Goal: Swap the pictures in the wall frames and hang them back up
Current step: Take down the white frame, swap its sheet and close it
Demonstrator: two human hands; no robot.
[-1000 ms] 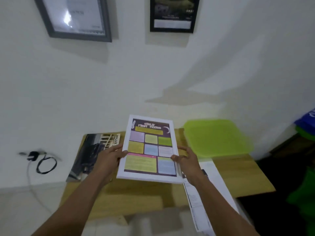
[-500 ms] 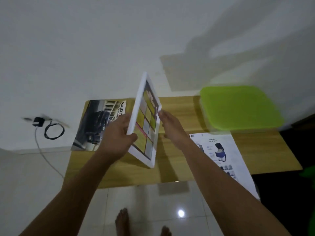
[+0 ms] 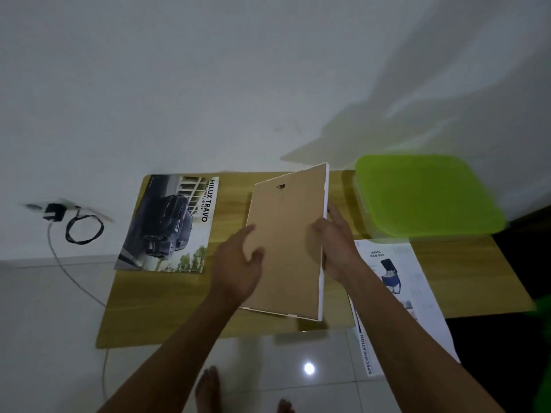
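Note:
A white picture frame point(image 3: 290, 234) shows its brown backing board with a small metal hanger near the top. It hovers tilted just over the wooden table point(image 3: 167, 308), picture side hidden underneath. My left hand point(image 3: 240, 266) lies flat on the backing at its lower left. At the frame's right edge, my right hand point(image 3: 335, 242) grips the white rim. A car poster point(image 3: 170, 225) lies on the table to the left. A printed shoe-bag sheet point(image 3: 408, 293) hangs over the table's front right edge.
A lime-green plastic lid or box point(image 3: 426, 195) sits at the table's back right against the white wall. A black charger and coiled cable point(image 3: 74, 225) hang at a wall socket on the left. Tiled floor and bare feet point(image 3: 208, 389) show below.
The frame has been flipped from picture side up, through standing on edge, to back side up. My view has dropped; the wall frames above are out of sight.

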